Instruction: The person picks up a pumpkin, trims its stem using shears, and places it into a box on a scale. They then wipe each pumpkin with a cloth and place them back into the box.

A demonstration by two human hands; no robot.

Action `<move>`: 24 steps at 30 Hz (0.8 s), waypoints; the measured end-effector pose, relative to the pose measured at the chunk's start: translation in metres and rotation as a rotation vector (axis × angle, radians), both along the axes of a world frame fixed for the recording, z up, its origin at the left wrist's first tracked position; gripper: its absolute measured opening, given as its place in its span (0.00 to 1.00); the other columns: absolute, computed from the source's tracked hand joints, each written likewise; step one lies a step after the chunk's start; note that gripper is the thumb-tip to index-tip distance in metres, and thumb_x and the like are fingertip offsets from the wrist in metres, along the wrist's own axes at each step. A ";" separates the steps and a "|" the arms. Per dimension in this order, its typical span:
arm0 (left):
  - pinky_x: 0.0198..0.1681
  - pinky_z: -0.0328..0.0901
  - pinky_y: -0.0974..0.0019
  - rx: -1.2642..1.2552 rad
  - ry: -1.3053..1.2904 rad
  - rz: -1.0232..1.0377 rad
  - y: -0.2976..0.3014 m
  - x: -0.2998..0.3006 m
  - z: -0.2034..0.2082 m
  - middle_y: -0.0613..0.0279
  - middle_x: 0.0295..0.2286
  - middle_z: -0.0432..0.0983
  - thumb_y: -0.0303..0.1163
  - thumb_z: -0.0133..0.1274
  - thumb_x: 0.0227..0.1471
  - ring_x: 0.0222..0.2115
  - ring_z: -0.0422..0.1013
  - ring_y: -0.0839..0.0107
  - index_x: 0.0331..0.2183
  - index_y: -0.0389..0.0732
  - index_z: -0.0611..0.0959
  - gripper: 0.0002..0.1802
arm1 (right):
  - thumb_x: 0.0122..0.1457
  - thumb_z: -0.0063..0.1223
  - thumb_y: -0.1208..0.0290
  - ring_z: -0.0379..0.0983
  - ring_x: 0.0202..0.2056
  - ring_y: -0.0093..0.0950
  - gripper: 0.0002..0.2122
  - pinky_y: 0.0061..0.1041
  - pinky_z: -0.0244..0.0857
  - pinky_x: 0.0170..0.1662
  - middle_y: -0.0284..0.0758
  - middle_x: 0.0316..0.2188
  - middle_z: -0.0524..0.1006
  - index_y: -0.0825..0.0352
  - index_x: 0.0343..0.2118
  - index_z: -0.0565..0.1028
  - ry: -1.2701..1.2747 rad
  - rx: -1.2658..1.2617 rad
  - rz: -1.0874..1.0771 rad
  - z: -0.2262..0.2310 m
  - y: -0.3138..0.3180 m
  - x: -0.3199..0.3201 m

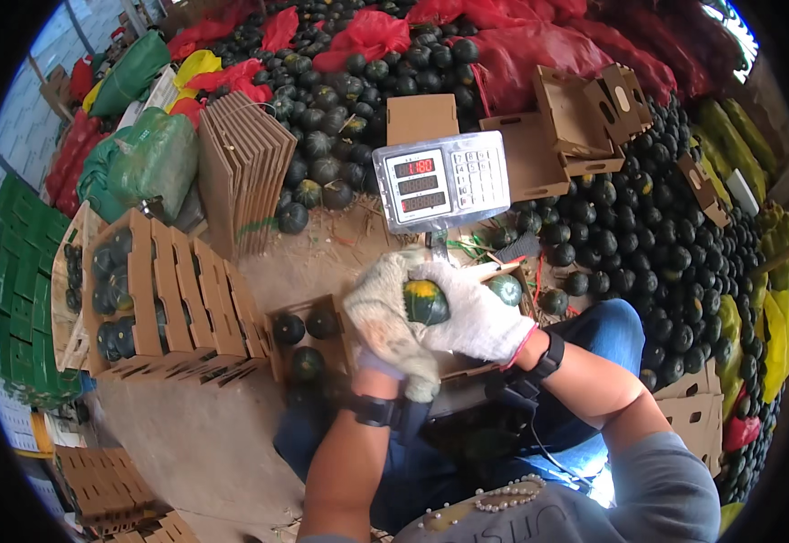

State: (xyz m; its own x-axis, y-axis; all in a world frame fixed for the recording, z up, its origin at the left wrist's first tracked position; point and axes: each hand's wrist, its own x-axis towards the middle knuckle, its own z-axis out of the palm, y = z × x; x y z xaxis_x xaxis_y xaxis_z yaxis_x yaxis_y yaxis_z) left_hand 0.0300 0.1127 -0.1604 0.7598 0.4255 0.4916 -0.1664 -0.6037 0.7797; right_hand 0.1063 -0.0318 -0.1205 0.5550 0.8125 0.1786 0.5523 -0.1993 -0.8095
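A small dark green squash with a yellow-orange patch is held between my two hands, just in front of a digital scale's display. My left hand is closed on a worn beige cloth, pressed to the squash's left side; its fingers are mostly covered by the cloth. On the other side, my right hand, in a white knit glove, grips the squash with its fingers curled round it. A paler green squash shows beside the right glove, in a carton partly hidden under my hands.
Left of my hands, an open carton holds several squashes. Filled cartons stand stacked farther left, near flattened cardboard. Heaped squashes spread behind the scale and on the right. Empty cartons and red mesh sacks lie beyond.
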 end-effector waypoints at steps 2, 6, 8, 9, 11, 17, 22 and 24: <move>0.43 0.73 0.58 -0.474 -0.144 -0.194 0.010 0.000 -0.001 0.60 0.37 0.81 0.45 0.53 0.60 0.39 0.78 0.65 0.39 0.39 0.81 0.18 | 0.59 0.62 0.74 0.75 0.45 0.26 0.26 0.24 0.72 0.50 0.37 0.46 0.74 0.62 0.61 0.68 0.473 0.095 0.082 0.004 -0.004 -0.005; 0.42 0.73 0.59 -0.980 -0.098 -0.181 0.032 -0.031 -0.015 0.60 0.37 0.81 0.44 0.52 0.61 0.39 0.77 0.65 0.39 0.40 0.81 0.16 | 0.61 0.55 0.86 0.72 0.43 0.19 0.28 0.19 0.71 0.49 0.33 0.44 0.72 0.62 0.64 0.63 1.348 0.440 -0.047 -0.016 -0.005 -0.006; 0.42 0.72 0.59 -1.055 -0.076 -0.134 0.044 -0.049 -0.024 0.60 0.37 0.80 0.43 0.52 0.61 0.38 0.77 0.66 0.39 0.40 0.81 0.16 | 0.60 0.58 0.85 0.73 0.43 0.20 0.31 0.20 0.72 0.48 0.33 0.43 0.74 0.62 0.65 0.62 1.141 0.315 -0.100 -0.041 -0.011 0.004; 0.42 0.72 0.59 -1.081 -0.069 -0.114 0.048 -0.056 -0.029 0.60 0.36 0.80 0.43 0.52 0.61 0.38 0.77 0.66 0.39 0.41 0.81 0.15 | 0.60 0.59 0.84 0.74 0.43 0.20 0.31 0.20 0.72 0.48 0.33 0.42 0.74 0.62 0.65 0.62 1.045 0.219 -0.087 -0.064 -0.014 0.012; 0.41 0.72 0.59 -1.112 -0.057 -0.070 0.055 -0.067 -0.033 0.60 0.36 0.80 0.43 0.52 0.61 0.38 0.77 0.66 0.39 0.41 0.80 0.15 | 0.58 0.67 0.66 0.77 0.44 0.35 0.29 0.33 0.73 0.49 0.41 0.42 0.77 0.58 0.62 0.69 0.349 -0.172 -0.237 -0.097 -0.021 -0.006; 0.40 0.72 0.60 -1.167 -0.048 0.035 0.074 -0.095 -0.044 0.60 0.36 0.80 0.41 0.52 0.62 0.37 0.76 0.68 0.39 0.42 0.80 0.13 | 0.54 0.62 0.67 0.72 0.52 0.51 0.22 0.44 0.71 0.53 0.46 0.52 0.73 0.51 0.54 0.78 -0.471 -0.354 0.160 -0.197 -0.052 -0.057; 0.40 0.72 0.61 -1.152 -0.052 0.104 0.092 -0.106 -0.049 0.60 0.35 0.79 0.40 0.52 0.63 0.37 0.76 0.69 0.39 0.43 0.80 0.11 | 0.54 0.61 0.63 0.69 0.54 0.52 0.21 0.46 0.68 0.58 0.45 0.53 0.72 0.54 0.53 0.77 -0.028 -0.651 -0.092 -0.174 -0.012 -0.047; 0.40 0.72 0.61 -1.130 -0.029 0.124 0.098 -0.107 -0.047 0.60 0.35 0.79 0.40 0.52 0.64 0.36 0.75 0.69 0.39 0.43 0.80 0.10 | 0.53 0.62 0.62 0.69 0.55 0.50 0.23 0.45 0.69 0.57 0.47 0.54 0.72 0.53 0.55 0.77 -0.180 -0.597 -0.173 -0.168 0.010 -0.028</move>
